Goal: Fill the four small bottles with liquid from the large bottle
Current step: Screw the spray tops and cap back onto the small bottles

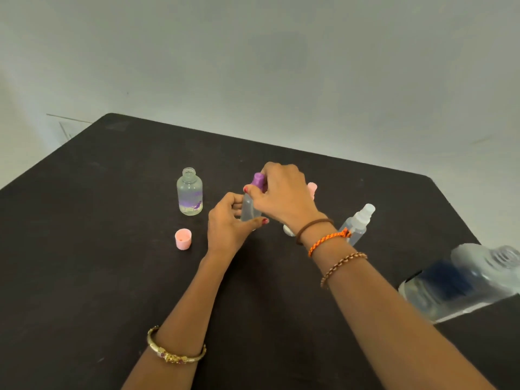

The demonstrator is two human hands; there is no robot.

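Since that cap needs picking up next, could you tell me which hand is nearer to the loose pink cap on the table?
Left. The left hand grips a small bottle just right of the pink cap; the right hand is farther right.

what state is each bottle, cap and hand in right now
open small bottle: upright, uncapped, holds clear liquid
pink cap: off, lying on the table, opening up
held small bottle: upright, gripped by left hand
purple cap: on the held bottle's top, pinched by right hand
spray bottle: upright, sprayer on
large bottle: blurred at the right edge, neck looks uncapped
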